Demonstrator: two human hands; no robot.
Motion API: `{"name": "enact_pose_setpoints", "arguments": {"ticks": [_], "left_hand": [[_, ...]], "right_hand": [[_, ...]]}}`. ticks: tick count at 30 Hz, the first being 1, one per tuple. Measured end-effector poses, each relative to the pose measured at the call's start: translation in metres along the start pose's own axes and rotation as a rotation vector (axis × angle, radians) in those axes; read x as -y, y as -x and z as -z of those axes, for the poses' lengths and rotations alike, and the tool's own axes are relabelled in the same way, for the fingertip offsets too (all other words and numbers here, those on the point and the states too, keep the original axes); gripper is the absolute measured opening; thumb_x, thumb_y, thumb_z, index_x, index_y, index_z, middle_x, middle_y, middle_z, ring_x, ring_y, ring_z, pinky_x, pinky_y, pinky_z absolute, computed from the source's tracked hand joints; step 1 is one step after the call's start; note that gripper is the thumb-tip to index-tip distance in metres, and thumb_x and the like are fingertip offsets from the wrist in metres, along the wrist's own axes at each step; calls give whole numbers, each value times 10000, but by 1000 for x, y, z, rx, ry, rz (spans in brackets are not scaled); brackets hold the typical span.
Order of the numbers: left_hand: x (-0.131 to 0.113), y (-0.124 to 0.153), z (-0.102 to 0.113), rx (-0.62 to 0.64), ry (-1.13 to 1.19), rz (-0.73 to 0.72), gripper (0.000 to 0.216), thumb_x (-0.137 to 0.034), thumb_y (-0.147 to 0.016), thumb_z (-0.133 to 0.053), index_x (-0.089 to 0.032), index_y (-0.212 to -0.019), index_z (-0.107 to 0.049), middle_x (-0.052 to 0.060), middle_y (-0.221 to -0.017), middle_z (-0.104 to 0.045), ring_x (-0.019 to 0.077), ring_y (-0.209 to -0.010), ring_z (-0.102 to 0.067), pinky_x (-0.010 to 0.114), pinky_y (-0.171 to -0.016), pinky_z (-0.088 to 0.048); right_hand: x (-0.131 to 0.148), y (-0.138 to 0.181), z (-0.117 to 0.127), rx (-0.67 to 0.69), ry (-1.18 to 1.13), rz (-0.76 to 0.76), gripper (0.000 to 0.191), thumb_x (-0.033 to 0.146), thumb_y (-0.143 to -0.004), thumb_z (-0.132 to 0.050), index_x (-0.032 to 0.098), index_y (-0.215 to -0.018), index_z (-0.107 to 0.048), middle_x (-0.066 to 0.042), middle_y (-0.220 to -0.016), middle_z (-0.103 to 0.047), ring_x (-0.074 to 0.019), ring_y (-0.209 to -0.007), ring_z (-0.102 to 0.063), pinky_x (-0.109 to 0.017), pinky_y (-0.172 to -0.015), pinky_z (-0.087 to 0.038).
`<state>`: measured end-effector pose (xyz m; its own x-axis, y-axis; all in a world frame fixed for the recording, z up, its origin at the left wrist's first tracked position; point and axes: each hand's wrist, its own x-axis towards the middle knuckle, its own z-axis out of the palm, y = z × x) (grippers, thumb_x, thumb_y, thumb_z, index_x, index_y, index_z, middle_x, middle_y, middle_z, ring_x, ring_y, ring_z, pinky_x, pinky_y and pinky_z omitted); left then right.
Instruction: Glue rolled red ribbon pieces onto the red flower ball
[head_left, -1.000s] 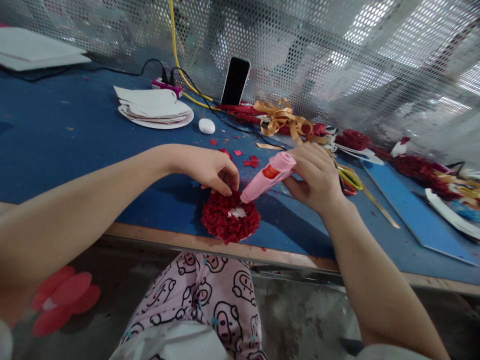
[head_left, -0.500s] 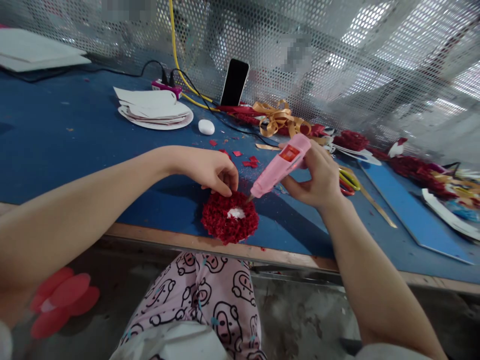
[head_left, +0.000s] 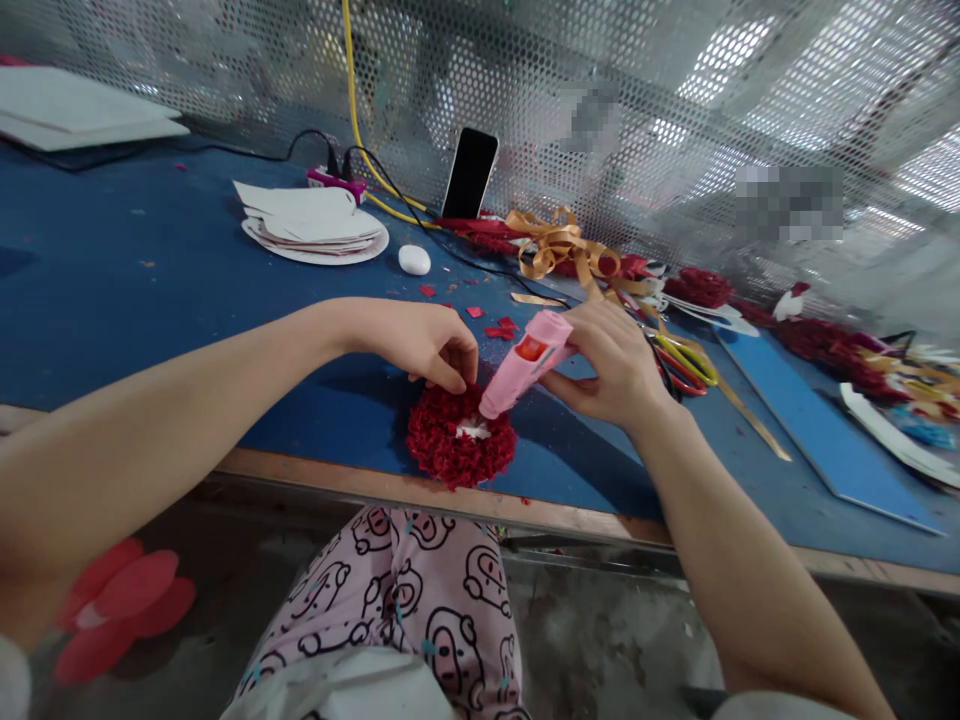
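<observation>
A round disc covered in red ruffled paper (head_left: 457,455) lies near the table's front edge, with a white patch (head_left: 471,429) showing at its centre. My left hand (head_left: 431,345) is closed at the disc's far rim, thumb and curled fingers against it; the fingertips are partly hidden. My right hand (head_left: 607,360) is wrapped round a pink hot glue gun (head_left: 521,368), tilted down to the left. Its nozzle end is over the white centre, and I cannot tell whether it touches. Small red paper scraps (head_left: 501,328) lie beyond the disc.
White paper discs (head_left: 315,235) are stacked at the back left, beside a white oval case (head_left: 414,260). A phone (head_left: 471,175) leans on the mesh. Gold ribbon (head_left: 559,245), yellow-and-red-handled scissors (head_left: 682,362) and a blue board (head_left: 817,420) lie to the right.
My right hand has brought the glue gun down and left, from the disc's right side to over its white centre. My left hand stays at the far rim.
</observation>
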<state>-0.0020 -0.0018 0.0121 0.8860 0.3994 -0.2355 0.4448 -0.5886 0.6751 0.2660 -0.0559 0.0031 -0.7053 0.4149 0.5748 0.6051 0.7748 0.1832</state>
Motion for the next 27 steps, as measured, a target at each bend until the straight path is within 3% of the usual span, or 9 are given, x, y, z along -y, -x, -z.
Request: {"name": "enact_pose_setpoints", "arguments": {"ticks": [6,8,11,15,18,22,24,27], "left_hand": [[3,0,0,-7,20,-27,297,-346,-808,-659,-179,-1039,-742,55,-886,-756,170,-750,-646,243,-659,-444],[3,0,0,-33,14,-14,300,-351,-808,-659,-179,-1039,-746,50,-881,-758,169,-761,-652,251,-695,-451],[1,1,2,-98,-7,-9,278,-343,-815,-657,-176,-1016,-753,43,-900,-764,161,-789,-665,249,-741,-454],[-2,2,3,-177,-20,-43,265,-361,-836,-656,-173,-986,-767,48,-938,-769,160,-839,-681,240,-763,-456],[-1,1,2,-212,-16,-65,293,-392,-855,-646,-164,-998,-763,55,-945,-768,163,-851,-684,240,-764,-459],[0,-4,-2,-258,-23,-55,310,-389,-883,-624,-157,-1048,-746,67,-977,-766,167,-870,-686,249,-772,-471],[2,-7,-3,-314,37,-44,357,-389,-907,-584,-146,-1140,-707,87,-1011,-763,160,-831,-691,250,-740,-490],[8,-11,-2,-498,-24,40,344,-355,-911,-555,-128,-1123,-703,101,-987,-766,162,-787,-686,259,-736,-508]], "right_hand": [[4,-3,-4,-46,-39,14,276,333,-869,-647,238,-1119,-579,-56,-930,-664,-229,-842,-633,-388,-744,-499],[3,-3,-4,-131,-4,-103,240,372,-863,-642,235,-1048,-573,-33,-829,-622,-202,-723,-588,-363,-661,-484],[-5,-2,-4,-316,62,-394,229,411,-852,-650,232,-956,-552,13,-690,-518,-158,-573,-469,-333,-554,-431],[-27,4,-8,-461,93,-645,261,478,-881,-632,231,-870,-547,14,-664,-509,-159,-582,-459,-339,-576,-426],[-45,13,-11,-363,108,-839,305,512,-857,-634,221,-837,-548,1,-676,-536,-176,-624,-484,-344,-615,-416],[-59,21,-11,-29,90,-1048,294,476,-816,-625,211,-734,-527,-32,-694,-569,-199,-677,-515,-337,-639,-385],[-61,23,-9,76,55,-1034,264,455,-808,-619,205,-755,-553,-54,-745,-613,-216,-712,-549,-343,-666,-393],[-59,23,-9,107,4,-940,234,425,-811,-602,196,-861,-598,-86,-858,-674,-254,-801,-611,-361,-730,-431]]}}
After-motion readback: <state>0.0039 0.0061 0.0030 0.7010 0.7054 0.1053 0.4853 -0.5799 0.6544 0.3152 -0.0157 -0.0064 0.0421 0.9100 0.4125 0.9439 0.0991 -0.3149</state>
